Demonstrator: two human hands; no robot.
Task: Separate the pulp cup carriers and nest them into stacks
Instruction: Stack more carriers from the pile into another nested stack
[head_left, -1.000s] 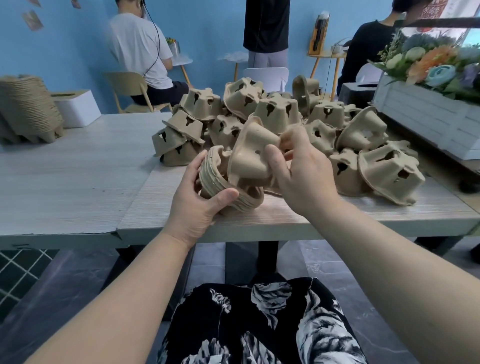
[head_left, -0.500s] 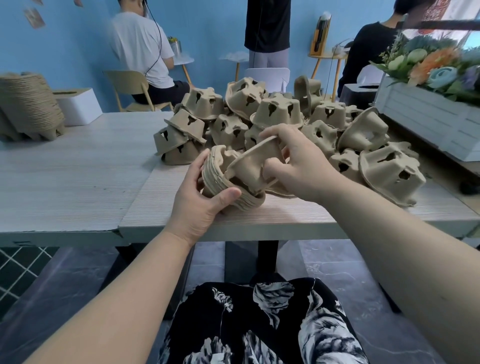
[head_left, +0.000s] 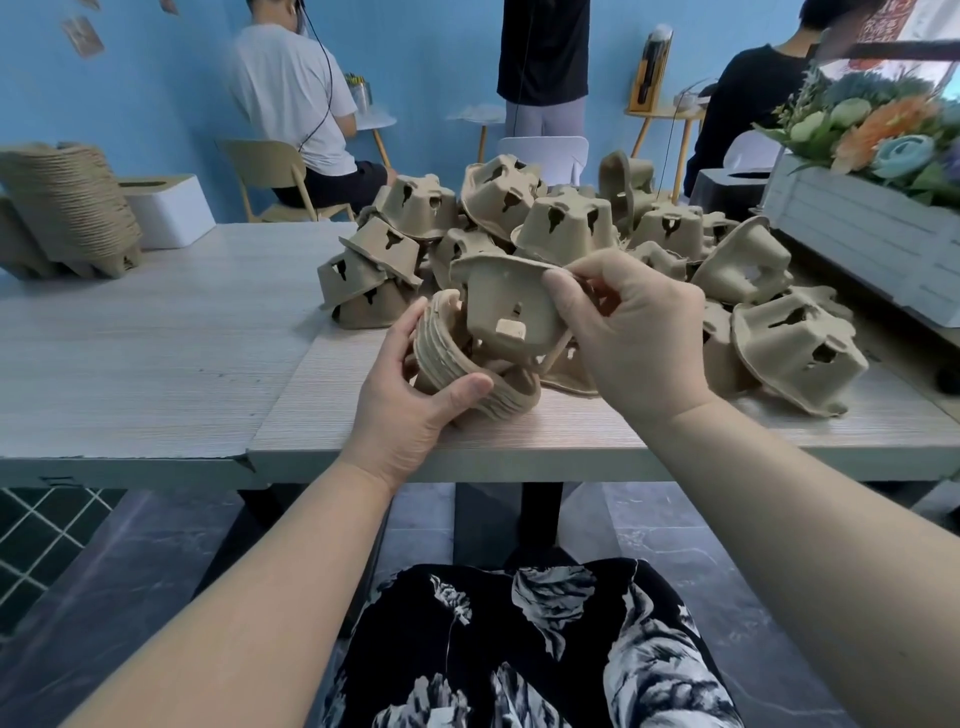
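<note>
My left hand grips a small nested stack of brown pulp cup carriers, tilted on its side at the near edge of the table. My right hand pinches the rim of a single carrier, holding it at the stack's open side with its cup bottom facing me. Behind both hands lies a loose heap of several separate carriers, most upside down.
A tall finished stack of carriers stands at the table's far left beside a white box. A white crate of flowers sits at the right. People sit and stand by the blue wall behind.
My right hand has turned the single carrier over and brought it down towards the mouth of the stack. My left hand has kept its hold on the stack.
</note>
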